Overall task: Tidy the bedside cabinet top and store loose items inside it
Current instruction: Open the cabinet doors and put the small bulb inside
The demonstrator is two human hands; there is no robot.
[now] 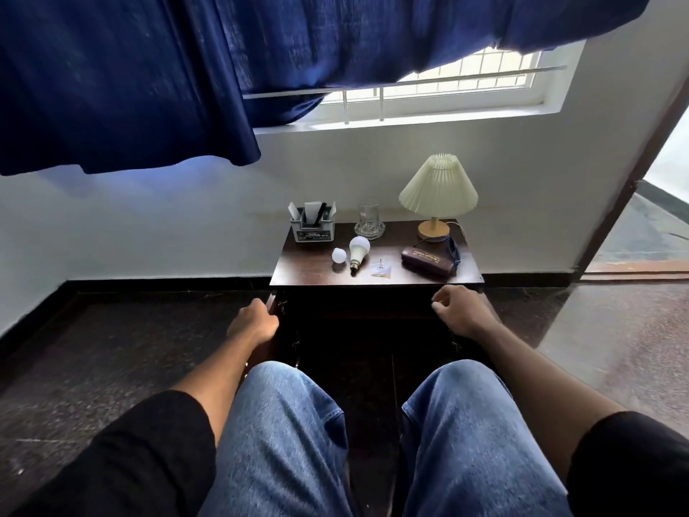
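dark wooden cabinet (313, 272) against the wall, its left door (275, 304) swung out. at the back of the top stand a grey organiser box (312, 233), a clear glass (369, 218) and a pleated-shade lamp (438, 188). nearer the front lie a small white bulb (339, 255), a larger bulb (358, 251) on its side, a clear packet (381, 271) and a brown glasses case (428, 262).

1 head view looks down, near the bedside cabinet (376, 278).
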